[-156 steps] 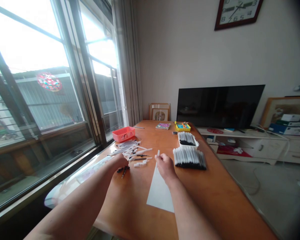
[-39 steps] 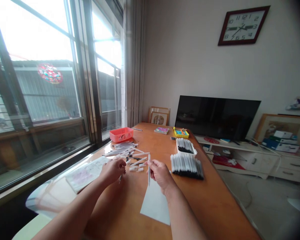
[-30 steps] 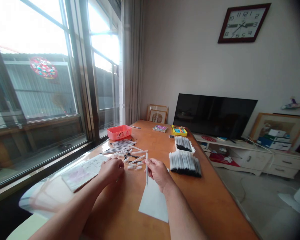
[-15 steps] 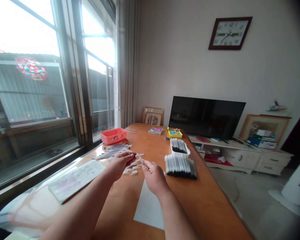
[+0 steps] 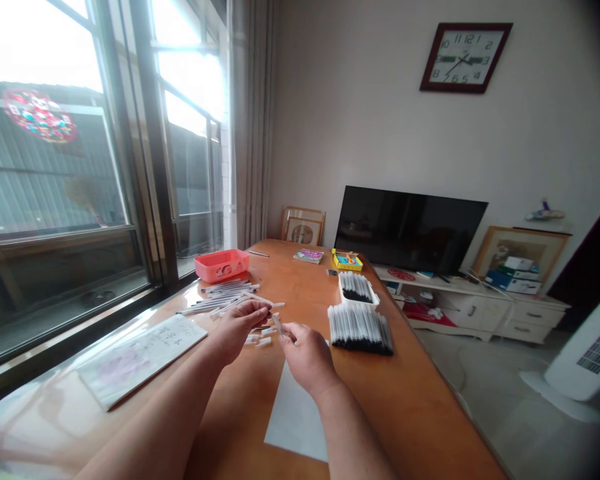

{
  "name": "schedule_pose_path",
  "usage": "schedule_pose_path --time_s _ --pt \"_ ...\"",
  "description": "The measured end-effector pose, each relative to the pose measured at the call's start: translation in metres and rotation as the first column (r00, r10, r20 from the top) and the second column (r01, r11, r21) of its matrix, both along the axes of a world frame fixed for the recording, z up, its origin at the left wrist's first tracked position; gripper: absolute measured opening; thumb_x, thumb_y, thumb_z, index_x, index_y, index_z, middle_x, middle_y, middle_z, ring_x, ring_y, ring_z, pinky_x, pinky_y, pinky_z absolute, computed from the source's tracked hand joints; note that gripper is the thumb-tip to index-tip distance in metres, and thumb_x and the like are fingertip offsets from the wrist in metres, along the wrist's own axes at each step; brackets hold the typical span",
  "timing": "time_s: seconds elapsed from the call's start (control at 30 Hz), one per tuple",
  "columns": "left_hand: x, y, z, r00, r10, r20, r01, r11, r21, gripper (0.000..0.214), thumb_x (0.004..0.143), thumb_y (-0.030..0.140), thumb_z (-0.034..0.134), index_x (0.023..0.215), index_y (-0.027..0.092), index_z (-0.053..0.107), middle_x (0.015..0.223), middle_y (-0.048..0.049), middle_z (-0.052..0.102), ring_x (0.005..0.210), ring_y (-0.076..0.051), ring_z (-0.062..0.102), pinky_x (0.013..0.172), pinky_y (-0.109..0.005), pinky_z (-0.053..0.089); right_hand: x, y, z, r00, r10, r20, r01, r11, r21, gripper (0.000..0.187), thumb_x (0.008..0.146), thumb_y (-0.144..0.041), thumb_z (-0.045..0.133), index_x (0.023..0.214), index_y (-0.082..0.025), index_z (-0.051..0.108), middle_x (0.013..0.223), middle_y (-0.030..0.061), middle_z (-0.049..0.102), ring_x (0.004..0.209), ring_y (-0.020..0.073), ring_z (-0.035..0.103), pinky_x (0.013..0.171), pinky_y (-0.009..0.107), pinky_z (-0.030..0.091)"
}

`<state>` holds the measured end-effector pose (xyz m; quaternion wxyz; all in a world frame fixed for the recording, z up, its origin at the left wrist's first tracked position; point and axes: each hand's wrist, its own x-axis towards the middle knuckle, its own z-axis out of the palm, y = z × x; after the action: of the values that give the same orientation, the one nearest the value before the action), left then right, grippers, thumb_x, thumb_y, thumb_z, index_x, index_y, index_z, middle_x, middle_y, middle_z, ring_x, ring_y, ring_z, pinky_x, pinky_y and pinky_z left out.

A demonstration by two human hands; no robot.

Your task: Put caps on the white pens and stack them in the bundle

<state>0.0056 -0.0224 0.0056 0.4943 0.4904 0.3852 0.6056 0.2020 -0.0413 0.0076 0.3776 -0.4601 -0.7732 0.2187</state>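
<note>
My left hand [image 5: 241, 328] is closed in a pinch on a slim whitish pen part [image 5: 279, 305], whose end sticks out past the fingertips. Opposite it, my right hand [image 5: 307, 352] grips a short translucent pen tube [image 5: 277, 323] between thumb and fingers, its end tilted toward the left hand. The two pieces are close but look apart. Small white pen caps [image 5: 264, 342] lie on the table below the fingertips. Behind the left hand are loose pen barrels [image 5: 230, 288] in a pile. A white sheet of paper [image 5: 295, 420] lies partly under the right forearm.
Right of my hands lie many black-ended clear pens [image 5: 361, 328], with more in a white tray [image 5: 375, 301]. A red plastic basket [image 5: 223, 267] stands at left, near a notebook [image 5: 145, 360]. Farther back are a booklet [image 5: 309, 255] and a yellow box [image 5: 349, 262].
The pen part in my left hand and the tube in my right hand, crossing at their ends before, are now slightly apart. The camera view has turned a little to the right.
</note>
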Motion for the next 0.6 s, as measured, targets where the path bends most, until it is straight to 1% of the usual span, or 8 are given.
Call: schedule_pose_path --time_s 0.2,0.43,0.6 --pt "0.0017 -0.0015 0.0000 0.999 -0.015 -0.039 0.015 1.000 -0.001 0.029 0.077 0.039 0.082 0.094 0.016 0.076 0.090 -0.0055 0.071 0.081 -0.017 0.063 0.080 -0.031 0.048 -0.0005 0.0017 -0.0017 1.000 0.009 -0.014 -0.009 1.000 -0.012 0.026 0.092 -0.030 0.060 0.112 -0.028 0.077 0.104 0.0079 0.078 0.096 0.0248 0.071 0.078 0.029 0.049" --pt "-0.0007 0.0004 -0.0036 0.998 -0.023 -0.066 0.023 1.000 0.004 0.030 0.079 0.040 0.081 0.096 0.015 0.075 0.089 -0.0054 0.070 0.080 -0.017 0.063 0.079 -0.031 0.048 -0.0011 -0.0004 -0.0002 1.000 0.021 -0.005 -0.021 1.000 -0.004 0.027 0.093 -0.030 0.059 0.113 -0.028 0.077 0.105 0.0080 0.078 0.097 0.0251 0.071 0.079 0.030 0.048" --pt "-0.0015 -0.0002 -0.0036 0.995 -0.039 -0.091 0.038 0.999 -0.006 0.031 0.079 0.040 0.080 0.097 0.016 0.075 0.089 -0.0053 0.071 0.081 -0.017 0.063 0.079 -0.031 0.047 -0.0011 -0.0010 -0.0010 1.000 0.009 -0.003 -0.009 1.000 -0.011 0.028 0.093 -0.030 0.058 0.113 -0.028 0.077 0.104 0.0078 0.078 0.097 0.0249 0.071 0.077 0.029 0.048"
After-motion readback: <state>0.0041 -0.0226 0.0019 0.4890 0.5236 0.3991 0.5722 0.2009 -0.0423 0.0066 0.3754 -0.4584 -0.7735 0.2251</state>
